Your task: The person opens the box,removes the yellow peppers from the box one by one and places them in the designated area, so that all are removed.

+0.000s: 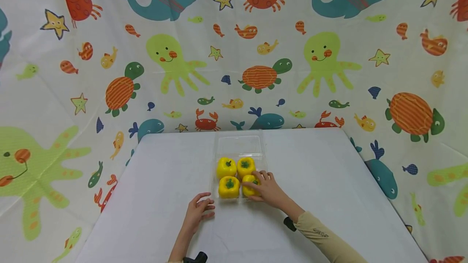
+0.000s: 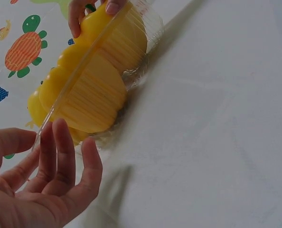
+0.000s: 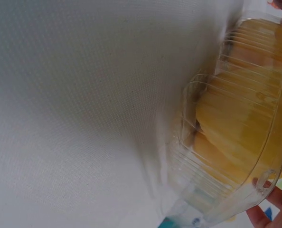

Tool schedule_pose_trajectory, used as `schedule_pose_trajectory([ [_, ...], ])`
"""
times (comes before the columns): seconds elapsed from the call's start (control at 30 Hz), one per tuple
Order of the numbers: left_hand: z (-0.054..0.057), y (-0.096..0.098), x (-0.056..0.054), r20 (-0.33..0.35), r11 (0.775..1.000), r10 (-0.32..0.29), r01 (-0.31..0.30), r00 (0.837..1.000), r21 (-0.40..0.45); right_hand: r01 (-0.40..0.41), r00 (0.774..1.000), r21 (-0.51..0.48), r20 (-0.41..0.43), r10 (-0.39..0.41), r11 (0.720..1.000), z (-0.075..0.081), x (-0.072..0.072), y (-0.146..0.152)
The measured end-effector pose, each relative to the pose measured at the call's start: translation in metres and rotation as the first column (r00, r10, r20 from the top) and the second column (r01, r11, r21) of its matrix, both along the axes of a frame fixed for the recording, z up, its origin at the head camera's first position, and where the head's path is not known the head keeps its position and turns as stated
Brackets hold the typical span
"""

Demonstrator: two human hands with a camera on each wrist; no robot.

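Observation:
A clear plastic clamshell box (image 1: 213,161) lies on the white table with its lid folded back. Several yellow bell peppers (image 1: 229,187) with green stems sit in its base in two rows. My right hand (image 1: 268,190) grips the front-right bell pepper (image 1: 250,190) from above, its fingers spread around the sides. That pepper is inside the box, partly hidden by the hand. At the box's front-left corner is my left hand (image 1: 197,212), fingers loosely bent and apart. In the left wrist view, the left hand's thumb (image 2: 22,139) is close to the rim; firm contact cannot be told.
The transparent lid (image 1: 239,144) extends toward the table's far edge. A white cloth covers the table (image 1: 175,161). Behind and beside it hangs a curtain (image 1: 226,27) printed with sea animals. Dark wrist cameras (image 1: 290,224) are strapped to both wrists.

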State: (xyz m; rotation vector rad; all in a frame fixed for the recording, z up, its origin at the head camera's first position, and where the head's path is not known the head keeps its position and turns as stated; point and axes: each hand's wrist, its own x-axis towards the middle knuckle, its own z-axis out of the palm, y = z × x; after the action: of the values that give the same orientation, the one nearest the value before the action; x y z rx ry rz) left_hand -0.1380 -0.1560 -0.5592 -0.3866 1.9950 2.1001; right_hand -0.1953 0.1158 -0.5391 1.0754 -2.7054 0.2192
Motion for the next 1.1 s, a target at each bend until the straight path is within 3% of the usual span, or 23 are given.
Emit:
schedule_pose_trajectory([
  [0.17,0.0010,-0.0002,0.0007,-0.002,1.000,0.001,-0.001,1.000,0.001,-0.015,1.000,-0.005,-0.025,0.014,1.000,-0.0004,-0.0006,-0.0002],
  [0.6,0.0013,0.0007,0.0013,-0.014,1.000,0.012,-0.012,1.000,-0.001,-0.010,1.000,-0.014,0.001,0.010,1.000,0.0021,0.0013,0.0000],
  [0.9,0.0002,-0.0001,0.0009,-0.024,1.000,0.002,-0.003,1.000,-0.004,-0.022,0.997,-0.009,-0.071,0.021,1.000,0.0053,0.0014,0.0010],
  [1.1,0.0009,0.0001,0.0013,-0.020,1.000,0.001,-0.001,1.000,-0.007,-0.013,0.997,-0.002,-0.075,0.012,1.000,0.0049,0.0003,0.0013],
])
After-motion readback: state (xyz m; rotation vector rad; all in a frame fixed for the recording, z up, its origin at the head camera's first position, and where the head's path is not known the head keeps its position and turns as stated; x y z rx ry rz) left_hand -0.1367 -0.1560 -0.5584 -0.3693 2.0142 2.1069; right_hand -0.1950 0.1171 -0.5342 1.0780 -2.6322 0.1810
